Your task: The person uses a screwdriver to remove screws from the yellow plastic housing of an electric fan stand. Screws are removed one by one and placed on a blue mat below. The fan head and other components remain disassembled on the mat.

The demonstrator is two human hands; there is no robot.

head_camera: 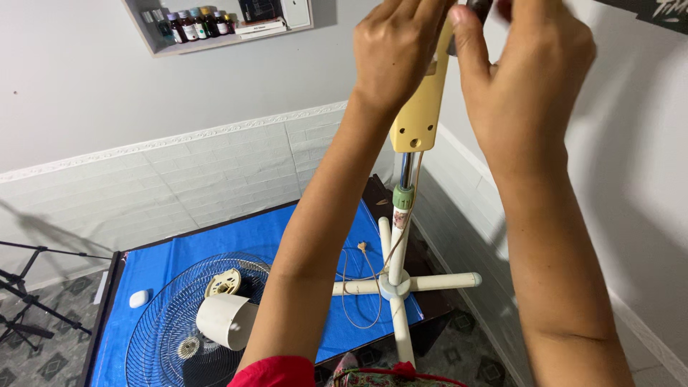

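Note:
My left hand (394, 57) and my right hand (527, 68) are raised at the top of the view, both closed around the top of a cream-yellow fan neck housing (417, 118). The housing sits on a chrome pole (405, 170) that rises from a white stand with a cross-shaped base (395, 285). A thin cord (358, 287) hangs from the housing and loops over the base. What sits above the housing is cut off by the frame edge, apart from a dark part between my fingers.
A blue sheet (179, 251) covers a low dark table. On it lie a round wire fan grille (168, 322), a cream motor cover (226, 319) and a small white object (138, 298). A black tripod (29, 308) stands left. A wall shelf (215, 29) holds small bottles.

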